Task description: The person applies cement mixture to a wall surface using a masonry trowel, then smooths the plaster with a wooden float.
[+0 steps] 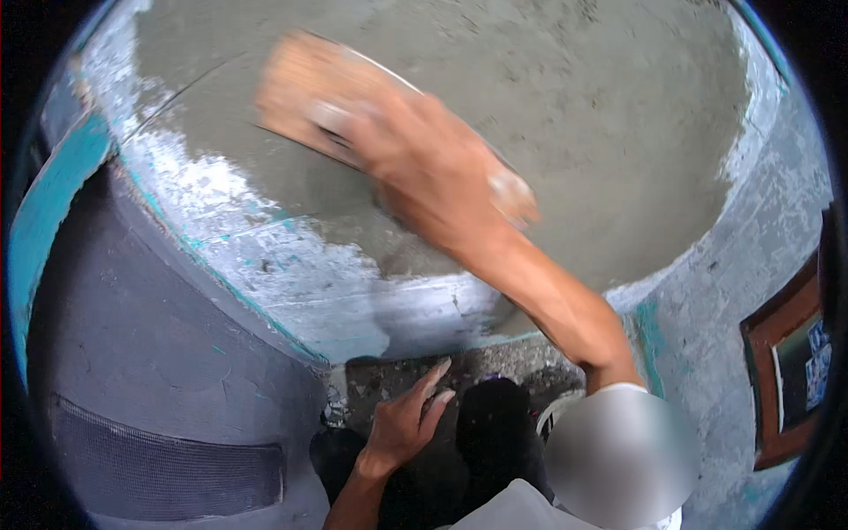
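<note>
- Across the upper left of the plastered wall, here's the wooden float [296,84], slanting from upper left to lower right, its face seemingly flat on the wet plaster [609,106].
- The right hand [424,168] has it! Fingers closed around the pale handle, arm reaching well out; hand and tool both blur, so I'd call this mid-stroke.
- And the left hand [402,428]? Down low, away from the wall work, nothing visible in its grasp, thumb and fingers spread apart, fingertips dusted pale.
- The step, by my reading: spreading and smoothing the grey coat, with the left and lower margins uncovered.
- What the next move calls for, I'd judge: even pressure, the board kept nearly flat, and a pass toward that bare border [327,283]; dig in an edge and it could score the coat.
- Now the textures: smooth, damp grey in the middle, rougher pitted patches up top, a ragged edge where the coat gives out.
- Below that edge, chalky white flaking stuff, scratched with lines and flecked turquoise.
- The float itself: a long, orange-brown rectangular board, pale along one edge.
- Off to the left, a curling turquoise strip [57,190] and a dark mesh panel [168,468]; on the right, a brown frame [764,397] against mottled grey wall.
</note>
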A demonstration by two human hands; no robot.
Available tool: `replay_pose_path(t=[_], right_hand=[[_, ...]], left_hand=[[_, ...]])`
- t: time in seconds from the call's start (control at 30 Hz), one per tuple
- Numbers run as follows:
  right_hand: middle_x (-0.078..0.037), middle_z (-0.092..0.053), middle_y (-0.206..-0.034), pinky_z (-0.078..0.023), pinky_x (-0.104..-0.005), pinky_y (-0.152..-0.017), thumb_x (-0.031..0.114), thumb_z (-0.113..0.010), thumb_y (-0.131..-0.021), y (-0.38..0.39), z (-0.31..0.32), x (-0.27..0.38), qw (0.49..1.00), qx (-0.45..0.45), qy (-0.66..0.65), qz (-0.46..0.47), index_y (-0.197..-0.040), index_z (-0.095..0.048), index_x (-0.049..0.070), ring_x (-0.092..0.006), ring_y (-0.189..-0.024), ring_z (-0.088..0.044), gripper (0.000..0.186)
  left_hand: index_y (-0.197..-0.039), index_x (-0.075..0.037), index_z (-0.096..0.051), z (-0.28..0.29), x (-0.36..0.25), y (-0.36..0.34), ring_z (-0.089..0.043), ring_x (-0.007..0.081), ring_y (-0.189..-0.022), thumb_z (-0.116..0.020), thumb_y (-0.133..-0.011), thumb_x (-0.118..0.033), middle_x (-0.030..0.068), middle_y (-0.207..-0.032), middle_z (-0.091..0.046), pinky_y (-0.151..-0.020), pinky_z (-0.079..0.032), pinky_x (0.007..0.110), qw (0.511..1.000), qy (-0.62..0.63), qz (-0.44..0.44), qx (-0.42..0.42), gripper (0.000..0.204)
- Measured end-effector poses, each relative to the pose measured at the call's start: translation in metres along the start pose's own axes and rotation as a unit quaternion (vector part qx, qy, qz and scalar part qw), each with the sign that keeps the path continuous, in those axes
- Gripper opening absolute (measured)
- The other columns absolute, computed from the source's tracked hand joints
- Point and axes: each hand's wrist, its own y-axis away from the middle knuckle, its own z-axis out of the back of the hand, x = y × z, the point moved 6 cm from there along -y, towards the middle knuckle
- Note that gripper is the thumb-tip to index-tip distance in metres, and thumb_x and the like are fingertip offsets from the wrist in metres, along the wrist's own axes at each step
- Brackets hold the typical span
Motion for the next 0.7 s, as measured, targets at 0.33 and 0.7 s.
replay_pose_path(t=[0.33, 0.7], right_hand=[[-0.004, -0.068, -0.096, -0.055, -0.0338, -0.065, 0.019, -0.079, -0.081, 0.117, 0.07, -0.051, 0.982, 0.136, 0.124, -0.044, -0.1, -0.068, 0.014, -0.0223, -0.084, -0.065, 0.022], [-0.004, -0.068, -0.11, -0.059, -0.0355, -0.066, 0.022, -0.066, -0.096, -0.049, -0.04, 0.033, 0.994, 0.084, 0.031, -0.07, -0.114, -0.068, 0.017, -0.024, -0.098, -0.068, 0.02]], left_hand=[[-0.156, -0.013, -0.053, 0.012, 0.003, 0.006, -0.075, 0.037, -0.112, -0.067, -0.106, -0.029, 0.0218, -0.129, -0.073, -0.089, -0.063, 0.044, 0.998, -0.057, 0.02, -0.004, 0.054], [-0.155, -0.01, -0.053, -0.001, -0.001, -0.008, -0.075, 0.038, -0.113, -0.066, -0.107, -0.03, 0.0224, -0.133, -0.072, -0.09, -0.063, 0.046, 0.998, -0.06, -0.004, -0.012, 0.054]])
